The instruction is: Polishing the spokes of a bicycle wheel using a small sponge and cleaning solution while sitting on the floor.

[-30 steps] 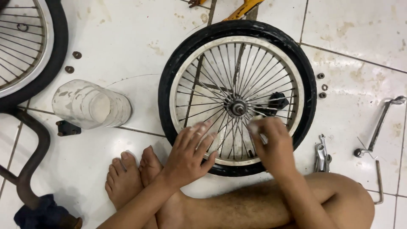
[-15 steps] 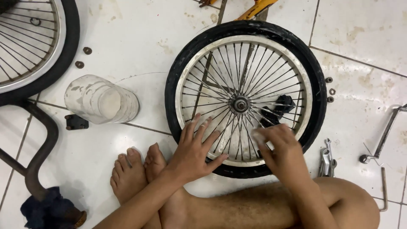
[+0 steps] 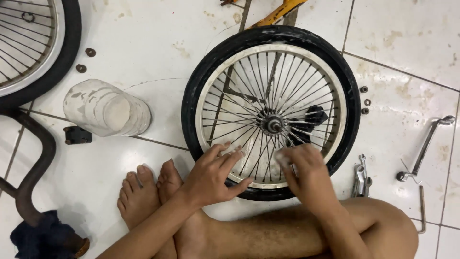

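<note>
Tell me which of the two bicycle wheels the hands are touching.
The complete wheel at centre, lying flat on the tiles; left hand and right hand rest on its near rim. The other wheel, top left, is untouched.

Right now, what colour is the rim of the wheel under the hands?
Silvery white rim, inside a black tyre; head view.

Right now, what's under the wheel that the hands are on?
Through the spokes of the bicycle wheel you can see white floor tiles, a dark grout line and a small black part. The left hand and right hand hide the floor beneath them.
</note>
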